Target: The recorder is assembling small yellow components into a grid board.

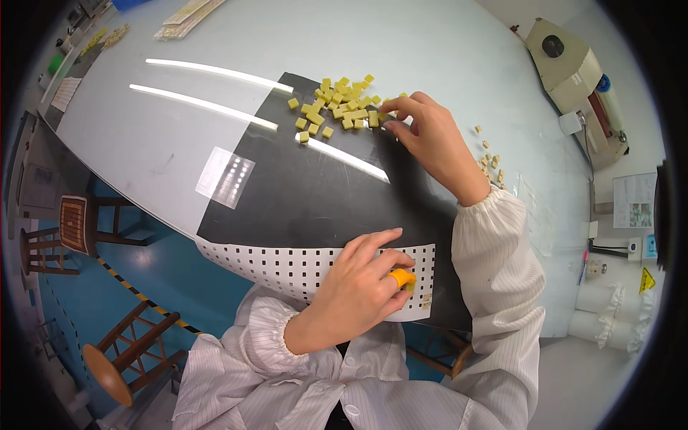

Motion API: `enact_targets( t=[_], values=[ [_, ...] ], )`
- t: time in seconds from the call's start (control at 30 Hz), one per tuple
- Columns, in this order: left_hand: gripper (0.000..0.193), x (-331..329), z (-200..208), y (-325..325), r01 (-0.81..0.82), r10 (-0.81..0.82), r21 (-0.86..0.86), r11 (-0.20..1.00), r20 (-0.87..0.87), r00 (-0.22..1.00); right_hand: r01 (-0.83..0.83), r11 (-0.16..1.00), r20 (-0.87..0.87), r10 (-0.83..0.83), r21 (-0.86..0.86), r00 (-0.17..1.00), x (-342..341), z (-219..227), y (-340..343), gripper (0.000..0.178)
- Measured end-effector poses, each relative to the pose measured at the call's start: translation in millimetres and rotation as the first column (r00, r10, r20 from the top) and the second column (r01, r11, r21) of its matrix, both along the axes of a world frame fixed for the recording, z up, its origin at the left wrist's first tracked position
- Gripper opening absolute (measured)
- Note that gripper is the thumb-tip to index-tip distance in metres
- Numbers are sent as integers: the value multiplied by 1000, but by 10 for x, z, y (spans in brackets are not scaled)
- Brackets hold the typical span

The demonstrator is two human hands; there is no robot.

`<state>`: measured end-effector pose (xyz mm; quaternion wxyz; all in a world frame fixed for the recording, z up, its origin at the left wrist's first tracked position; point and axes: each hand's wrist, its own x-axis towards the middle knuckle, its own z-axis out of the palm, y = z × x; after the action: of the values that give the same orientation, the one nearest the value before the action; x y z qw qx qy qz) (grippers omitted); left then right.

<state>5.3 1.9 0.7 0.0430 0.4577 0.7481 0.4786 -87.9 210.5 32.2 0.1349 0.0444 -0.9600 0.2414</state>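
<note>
Right hand pinching one small yellow square block at fingertips, beside loose yellow block pile on black mat. Left hand fingers spread, pressing white perforated grid sheet, orange cot on fingertip. Looks early: visible holes unfilled, pile large.

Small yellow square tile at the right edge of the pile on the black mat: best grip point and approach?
Pinch the small yellow square tile across two opposite side edges, coming from above and from the right. It probably lies flat on the black mat, leaving only thin sides. The pile of yellow tiles crowds its left; the right hand already has fingertips there.
</note>
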Motion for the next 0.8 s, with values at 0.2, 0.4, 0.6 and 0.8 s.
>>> enact_targets(
  t=[0.2, 0.4, 0.6, 0.8],
  values=[
    [25, -3, -12, -27, -7, 7, 7, 1000, 18, 1000, 0, 997, 132, 10, -80, 991, -88, 163, -24, 12],
    [26, 1, -26, -23, -4, 4, 13, 1000, 11, 1000, -68, 996, 135, 75, -58, 988, -196, 127, -57, 12],
    [26, 7, -29, -20, -3, 2, 16, 1000, 4, 1000, -55, 997, 220, 66, -53, 973, -276, 160, -33, 13],
    [26, 5, -28, -21, -3, 3, 15, 1000, 16, 1000, -73, 996, 198, 81, -48, 977, -322, 173, -48, 14]
  ],
)
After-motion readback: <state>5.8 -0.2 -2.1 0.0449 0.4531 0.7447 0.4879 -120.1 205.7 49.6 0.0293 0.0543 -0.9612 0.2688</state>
